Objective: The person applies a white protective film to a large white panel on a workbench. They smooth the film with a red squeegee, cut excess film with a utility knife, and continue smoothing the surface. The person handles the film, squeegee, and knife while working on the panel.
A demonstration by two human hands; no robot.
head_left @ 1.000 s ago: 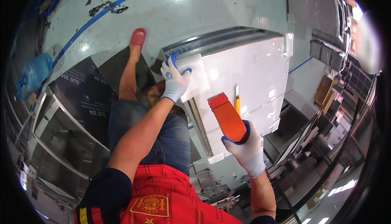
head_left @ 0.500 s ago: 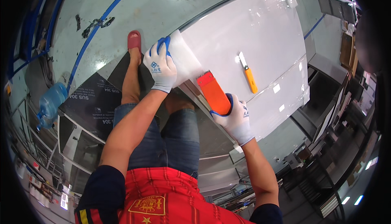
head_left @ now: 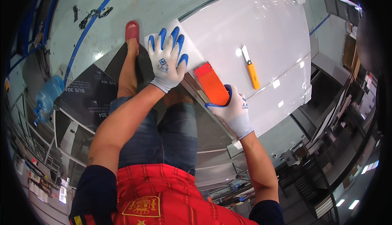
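My left hand [head_left: 166,63], in a white glove with blue fingertips, lies with its fingers spread over a white foam-like sheet [head_left: 191,45]. That sheet sits at the near left edge of a large glossy white panel [head_left: 245,24], partly hidden under the hand. In my right hand [head_left: 233,112], gloved alike, is a flat orange scraper [head_left: 213,87] with a red screwed-on end piece. Its red end is near the foam sheet's corner, at the panel's near edge. A utility knife [head_left: 252,71] with a yellow handle and its blade out rests on the panel, right of the scraper.
A dark film-covered panel [head_left: 87,96] stands to the left, beside a blue water jug [head_left: 50,96]. Blue tape [head_left: 87,31] and black scraps [head_left: 87,18] lie on the floor. My foot in a red slipper [head_left: 132,31] is beyond the left hand. Racks and shelving fill the right.
My left hand has opened from bent fingers to a spread hand and shifted slightly right over the foam sheet. The right hand keeps its hold on the scraper; the view has shifted a little.
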